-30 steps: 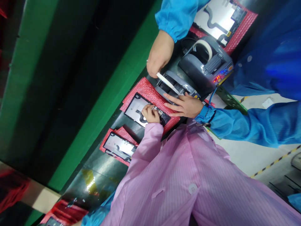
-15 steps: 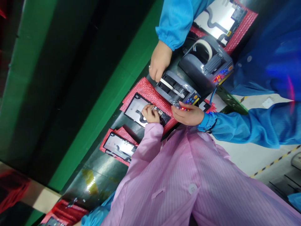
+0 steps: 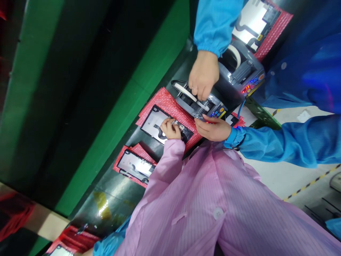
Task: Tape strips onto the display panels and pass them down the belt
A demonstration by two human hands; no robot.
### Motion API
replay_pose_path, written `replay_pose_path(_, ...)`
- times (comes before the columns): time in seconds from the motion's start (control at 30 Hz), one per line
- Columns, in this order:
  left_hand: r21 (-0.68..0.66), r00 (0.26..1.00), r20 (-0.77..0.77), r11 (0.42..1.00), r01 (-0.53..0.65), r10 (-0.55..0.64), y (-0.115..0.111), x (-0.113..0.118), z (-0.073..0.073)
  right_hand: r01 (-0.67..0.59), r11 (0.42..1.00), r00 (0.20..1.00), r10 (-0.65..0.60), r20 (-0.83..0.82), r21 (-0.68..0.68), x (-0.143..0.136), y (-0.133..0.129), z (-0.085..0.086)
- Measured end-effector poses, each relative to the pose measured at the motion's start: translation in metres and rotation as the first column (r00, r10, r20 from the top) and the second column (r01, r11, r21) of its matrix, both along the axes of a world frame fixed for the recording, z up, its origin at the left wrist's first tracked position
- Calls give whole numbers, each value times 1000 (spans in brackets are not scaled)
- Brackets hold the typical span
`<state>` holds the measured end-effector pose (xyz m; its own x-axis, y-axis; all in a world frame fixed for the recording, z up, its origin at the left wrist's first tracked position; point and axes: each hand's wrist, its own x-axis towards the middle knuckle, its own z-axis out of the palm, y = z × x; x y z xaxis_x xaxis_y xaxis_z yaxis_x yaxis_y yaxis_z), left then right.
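My left hand, in a pink sleeve, rests with bent fingers on a black-framed display panel with a dark flex cable. Its fingertips are drawn together near the panel's right part; whatever they pinch is too small to make out. Under the panel lies a red bubble-wrap bag. My right hand is out of sight. Just beyond the panel stands a grey automatic tape dispenser with a roll of whitish tape. A co-worker's blue-sleeved hands are at this dispenser, one above it and one by its front buttons.
A second tape dispenser with a lit red display stands behind. Another panel lies on red wrap to the left. At upper right is a larger panel on red wrap. A green rail runs along the bench.
The co-worker's upper hand has moved right, from the dispenser's far end to above its middle, uncovering more of the tape roll. My left hand has stayed in place.
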<state>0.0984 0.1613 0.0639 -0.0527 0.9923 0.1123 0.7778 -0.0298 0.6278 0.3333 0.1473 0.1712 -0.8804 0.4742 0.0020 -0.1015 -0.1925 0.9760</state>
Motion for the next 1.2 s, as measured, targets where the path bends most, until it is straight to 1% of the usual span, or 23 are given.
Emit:
replay_pose_path(0.07,18,1000,-5,1000,7,-7,0,0,0,2,1000,1000,-2,11,0,0,0,0)
replay_pose_path(0.17,4,1000,-25,1000,2,-1,0,-1,0,5,1000,1000,-5,26,14,0,0,1)
replay_pose_path(0.33,12,1000,-31,1000,7,-7,0,-1,-1,20,997,999,-23,43,76,1,-1,3)
replay_pose_path(0.43,-20,1000,-20,1000,-3,2,0,-1,-1,39,987,993,-56,108,153,-2,-2,2)
replay_pose_path(0.53,-42,1000,8,999,7,-6,0,-1,0,63,958,966,-129,224,281,-5,-2,2)
replay_pose_path(0.63,-41,1000,-22,999,-4,3,0,0,2,12,934,938,-134,319,358,-5,-1,5)
replay_pose_path(0.7,-24,999,-41,1000,-13,12,1,0,2,-32,935,929,-103,356,353,-4,2,8)
replay_pose_path(0.83,-1,1000,-27,1000,8,-8,2,-2,0,-67,957,926,-45,374,282,-4,4,12)
replay_pose_path(0.97,-9,1000,-3,1000,9,-9,2,-2,-1,-51,974,936,-30,350,219,-4,4,13)
replay_pose_path(1.03,-35,1000,-12,999,-5,4,2,-1,0,-59,975,938,-20,346,216,-4,4,14)
replay_pose_path(1.13,-39,1000,-25,999,-14,13,2,0,2,-66,965,933,-30,358,252,-4,5,13)
replay_pose_path(1.2,-38,999,-30,999,-12,11,2,0,2,-80,974,940,3,341,211,-4,6,13)
